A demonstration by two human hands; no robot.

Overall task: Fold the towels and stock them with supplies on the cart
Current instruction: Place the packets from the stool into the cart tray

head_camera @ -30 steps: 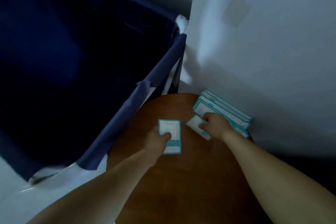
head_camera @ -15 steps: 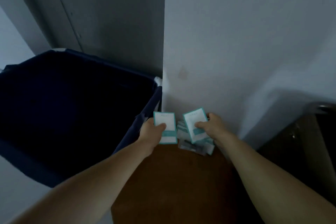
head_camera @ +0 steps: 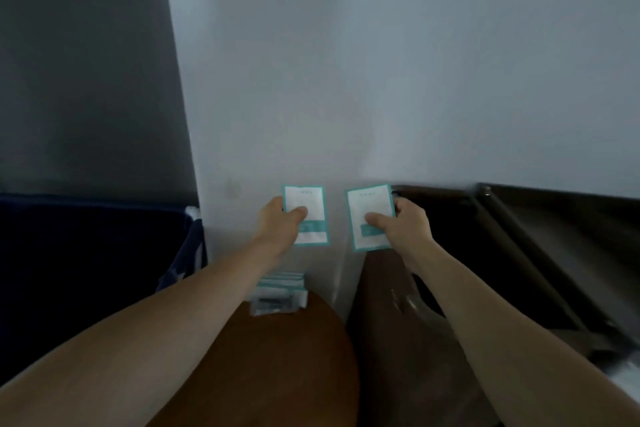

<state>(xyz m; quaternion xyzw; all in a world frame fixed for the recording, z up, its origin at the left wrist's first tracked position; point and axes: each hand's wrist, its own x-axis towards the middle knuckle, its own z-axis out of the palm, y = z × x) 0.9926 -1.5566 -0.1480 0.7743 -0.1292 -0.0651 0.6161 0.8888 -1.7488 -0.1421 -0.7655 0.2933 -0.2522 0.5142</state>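
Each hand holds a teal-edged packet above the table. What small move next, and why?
Probably swing both right, toward the dark shelf unit. The left hand pinches the left packet, the right hand the right packet, both clear of the packet stack on the table; the right packet hangs at the unit's edge.

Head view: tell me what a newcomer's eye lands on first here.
The eye goes to two teal-edged white packets held up side by side before the pale wall: the left packet pinched in the left hand, the right packet in the right hand. Below, a stack of packets lies at the far edge of the round wooden table, beside a dark blue bin on the left.
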